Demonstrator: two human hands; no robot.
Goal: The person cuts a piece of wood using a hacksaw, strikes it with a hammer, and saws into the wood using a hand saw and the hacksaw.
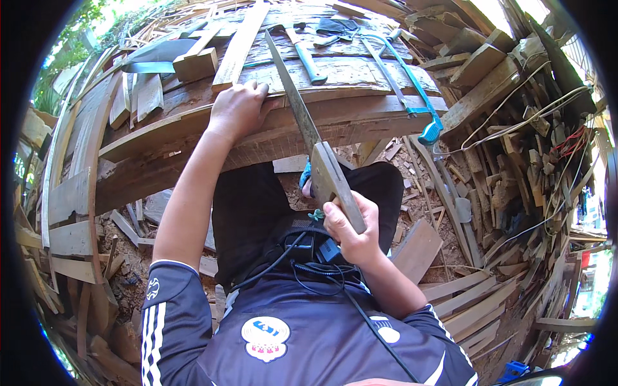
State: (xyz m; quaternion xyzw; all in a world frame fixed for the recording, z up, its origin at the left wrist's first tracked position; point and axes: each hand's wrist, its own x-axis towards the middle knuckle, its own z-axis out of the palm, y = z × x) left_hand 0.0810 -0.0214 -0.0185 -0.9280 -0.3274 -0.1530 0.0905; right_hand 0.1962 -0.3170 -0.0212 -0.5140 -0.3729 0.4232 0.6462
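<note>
A handsaw with a long narrow metal blade and a wooden handle is in my right hand, which is closed around the lower end of the handle. Its blade slants up and to the left, crossing the near edge of the wooden bench; whether its teeth touch wood I cannot tell. My left hand rests at that edge, left of the blade, fingers curled over a piece of wood that is mostly hidden. A pale plank runs away from just beyond my left knuckles.
On the bench lie a hammer with a blue-grey handle, a teal-framed hacksaw overhanging the edge, and a wood block. Stacked scrap wood rises at the right. Offcuts litter the ground around my legs.
</note>
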